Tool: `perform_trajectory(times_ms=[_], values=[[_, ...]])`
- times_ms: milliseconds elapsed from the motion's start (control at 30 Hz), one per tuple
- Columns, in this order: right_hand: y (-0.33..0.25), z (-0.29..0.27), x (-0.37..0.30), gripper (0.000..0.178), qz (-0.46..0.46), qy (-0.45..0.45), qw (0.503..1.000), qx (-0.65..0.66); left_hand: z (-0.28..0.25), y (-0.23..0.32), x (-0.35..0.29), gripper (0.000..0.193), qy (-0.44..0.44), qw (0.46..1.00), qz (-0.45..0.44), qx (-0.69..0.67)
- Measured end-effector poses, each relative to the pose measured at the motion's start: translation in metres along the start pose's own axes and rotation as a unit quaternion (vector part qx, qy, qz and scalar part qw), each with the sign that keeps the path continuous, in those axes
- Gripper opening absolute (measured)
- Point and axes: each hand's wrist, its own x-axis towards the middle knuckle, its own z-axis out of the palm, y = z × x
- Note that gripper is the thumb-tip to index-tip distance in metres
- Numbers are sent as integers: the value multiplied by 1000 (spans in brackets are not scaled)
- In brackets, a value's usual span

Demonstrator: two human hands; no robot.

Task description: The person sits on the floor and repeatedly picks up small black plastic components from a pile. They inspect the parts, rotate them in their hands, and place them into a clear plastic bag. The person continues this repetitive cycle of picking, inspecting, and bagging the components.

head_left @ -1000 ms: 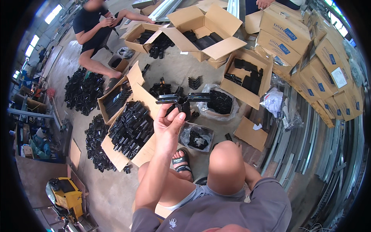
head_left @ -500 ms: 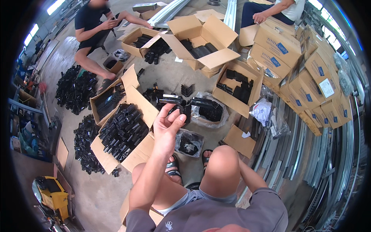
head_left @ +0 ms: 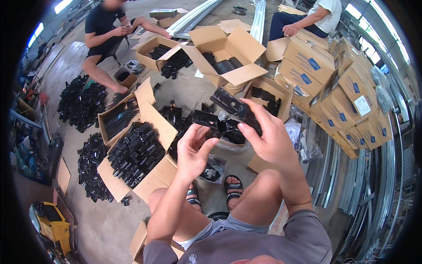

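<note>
My left hand (head_left: 193, 152) pinches a black bracket (head_left: 205, 118) with a hole in its face, held in front of my knees. Closed round a longer black channel-shaped piece (head_left: 229, 104), also with a hole, is my right hand (head_left: 271, 137). The channel piece slants above and to the right of the bracket; I cannot tell whether the two touch. Below them, partly hidden by my hands, a plastic-lined container of small black parts (head_left: 233, 136) stands on the floor. A smaller lined box (head_left: 212, 169) with dark contents sits near my feet.
At left are an open carton (head_left: 154, 182) full of black brackets and loose bracket piles (head_left: 81, 103). Open cartons (head_left: 244, 72) stand ahead. Stacked cartons (head_left: 307, 59) and long metal profiles (head_left: 351, 189) lie right. Two people sit beyond, one in black (head_left: 103, 26).
My right hand has come up from beside my knee, out of sight before, with the black channel piece. The bracket in my left hand has turned and now shows its holed face.
</note>
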Motion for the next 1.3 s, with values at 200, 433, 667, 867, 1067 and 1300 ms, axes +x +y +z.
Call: perform_trajectory(times_ms=[200,433,667,867,1067,1300], values=[[21,22,3,41,-99,-10,993,-67,-15,4,4,35,-8,1000,8,12],[21,36,-3,40,-1,-55,996,66,-20,1,0,40,-1,998,-14,62],[35,40,-11,40,66,-111,969,209,-18,-5,1,44,-43,996,-38,65],[46,41,-17,41,26,-97,978,181,0,13,1,68,4,998,-12,66],[52,36,-25,41,-40,-162,984,60,-8,29,13,74,-106,804,190,554],[52,30,-28,37,92,-182,964,169,-17,14,13,53,-213,904,-34,368]])
